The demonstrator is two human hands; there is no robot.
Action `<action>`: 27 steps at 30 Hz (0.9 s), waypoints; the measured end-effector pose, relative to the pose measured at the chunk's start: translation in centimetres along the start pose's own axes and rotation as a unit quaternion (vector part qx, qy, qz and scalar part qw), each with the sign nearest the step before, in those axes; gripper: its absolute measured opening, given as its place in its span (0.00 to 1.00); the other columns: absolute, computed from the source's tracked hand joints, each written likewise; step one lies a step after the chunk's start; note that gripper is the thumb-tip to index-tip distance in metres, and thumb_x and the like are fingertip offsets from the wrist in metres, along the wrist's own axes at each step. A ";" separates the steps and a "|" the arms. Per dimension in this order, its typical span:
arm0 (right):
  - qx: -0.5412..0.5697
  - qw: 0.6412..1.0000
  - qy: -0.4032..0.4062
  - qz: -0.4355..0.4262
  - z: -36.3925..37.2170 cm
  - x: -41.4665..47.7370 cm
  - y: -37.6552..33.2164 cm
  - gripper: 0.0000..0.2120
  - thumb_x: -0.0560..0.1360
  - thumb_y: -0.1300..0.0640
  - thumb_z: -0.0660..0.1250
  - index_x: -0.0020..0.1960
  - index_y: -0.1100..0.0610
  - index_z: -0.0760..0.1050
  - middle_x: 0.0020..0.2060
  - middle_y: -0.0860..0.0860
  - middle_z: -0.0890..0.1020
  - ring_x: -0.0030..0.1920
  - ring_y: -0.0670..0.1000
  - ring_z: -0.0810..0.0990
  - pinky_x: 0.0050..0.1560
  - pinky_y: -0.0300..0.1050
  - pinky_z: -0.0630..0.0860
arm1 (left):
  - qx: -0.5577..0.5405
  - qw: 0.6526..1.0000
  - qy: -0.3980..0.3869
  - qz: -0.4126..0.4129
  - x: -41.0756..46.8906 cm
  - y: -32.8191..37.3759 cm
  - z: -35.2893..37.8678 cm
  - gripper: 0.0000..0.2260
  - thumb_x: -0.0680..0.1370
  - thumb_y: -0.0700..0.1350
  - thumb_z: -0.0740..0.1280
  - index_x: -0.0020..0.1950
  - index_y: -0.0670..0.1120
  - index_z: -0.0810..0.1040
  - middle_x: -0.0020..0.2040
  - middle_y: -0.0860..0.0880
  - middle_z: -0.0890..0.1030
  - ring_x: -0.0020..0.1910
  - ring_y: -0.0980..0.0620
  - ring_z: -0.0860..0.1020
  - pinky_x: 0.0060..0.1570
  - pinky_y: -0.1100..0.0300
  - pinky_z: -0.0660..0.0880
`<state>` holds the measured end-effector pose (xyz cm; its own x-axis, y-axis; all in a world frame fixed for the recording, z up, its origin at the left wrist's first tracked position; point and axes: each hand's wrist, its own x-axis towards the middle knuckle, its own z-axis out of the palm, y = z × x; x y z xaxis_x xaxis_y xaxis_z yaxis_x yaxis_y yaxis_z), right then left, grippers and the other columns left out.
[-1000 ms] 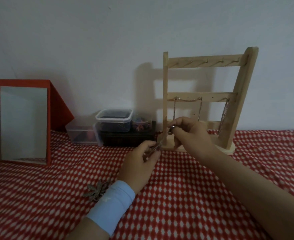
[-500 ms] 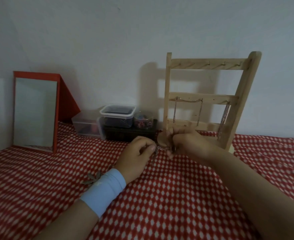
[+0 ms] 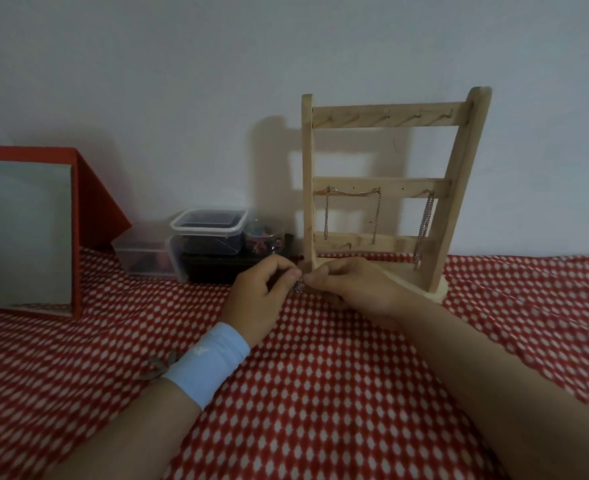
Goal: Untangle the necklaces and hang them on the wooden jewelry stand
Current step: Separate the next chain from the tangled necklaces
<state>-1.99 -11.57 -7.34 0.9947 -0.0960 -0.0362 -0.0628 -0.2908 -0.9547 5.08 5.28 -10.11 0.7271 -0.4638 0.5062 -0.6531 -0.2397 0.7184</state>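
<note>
The wooden jewelry stand (image 3: 459, 174) rises at the back right against the wall. Two silver chains hang from its middle bar: one draped chain (image 3: 353, 195) on the left, another chain (image 3: 424, 226) on the right. Just in front of the stand's base, my left hand (image 3: 261, 299) and my right hand (image 3: 351, 287) meet fingertip to fingertip. A small bunch of silver necklace chain (image 3: 298, 288) is pinched between them, low over the red cloth. Most of that chain is hidden by my fingers.
A red-framed mirror (image 3: 26, 233) stands at the left. Clear plastic boxes (image 3: 210, 230) and a dark box sit by the wall left of the stand. A leaf-shaped pendant (image 3: 158, 367) lies on the red dotted cloth (image 3: 320, 393) beside my left wrist.
Both hands have dropped from in front of the stand's lower bar to just above the cloth and drawn closer together. The view has shifted, so the scene sits further right.
</note>
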 end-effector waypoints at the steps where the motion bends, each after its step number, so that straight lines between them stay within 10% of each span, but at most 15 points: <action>1: 0.013 1.000 -0.004 -0.004 0.1 0.0 0.0 0.09 0.78 0.55 0.71 0.43 0.60 0.83 0.27 0.45 0.77 0.29 0.42 0.71 0.33 0.34 0.70 | -0.004 1.000 0.004 0.005 -0.1 -0.1 0.1 0.06 0.80 0.43 0.65 0.46 0.48 0.80 0.42 0.57 0.81 0.45 0.62 0.78 0.46 0.75 0.71; 15: -0.039 0.992 0.110 -0.046 1.4 0.3 0.4 0.10 0.78 0.59 0.70 0.39 0.54 0.86 0.36 0.45 0.87 0.39 0.39 0.84 0.43 0.32 0.77 | 0.002 0.998 -0.009 -0.066 -0.9 -0.7 0.1 0.04 0.76 0.50 0.70 0.49 0.55 0.84 0.43 0.60 0.83 0.45 0.64 0.80 0.49 0.65 0.77; 24: -0.313 0.922 0.186 -0.130 1.3 0.8 1.0 0.04 0.75 0.56 0.73 0.43 0.48 0.86 0.38 0.40 0.83 0.40 0.40 0.82 0.43 0.39 0.82 | 0.089 0.996 0.016 0.013 -0.7 -0.7 0.1 0.03 0.74 0.47 0.69 0.40 0.51 0.78 0.38 0.57 0.79 0.41 0.60 0.77 0.42 0.62 0.76; 27: -0.230 0.956 0.153 -0.099 0.8 0.6 0.5 0.09 0.77 0.56 0.71 0.39 0.47 0.84 0.36 0.43 0.85 0.36 0.38 0.81 0.41 0.34 0.78 | 0.047 0.999 0.013 0.016 -0.7 -1.0 -0.1 0.03 0.75 0.45 0.69 0.41 0.50 0.79 0.39 0.56 0.79 0.42 0.59 0.77 0.43 0.63 0.76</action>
<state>-1.38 -11.02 -8.10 0.9250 -0.2486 0.2873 0.0256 -0.7137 -0.7000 5.26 5.90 -11.16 0.7102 -0.4501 0.5413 -0.6920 -0.3048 0.6545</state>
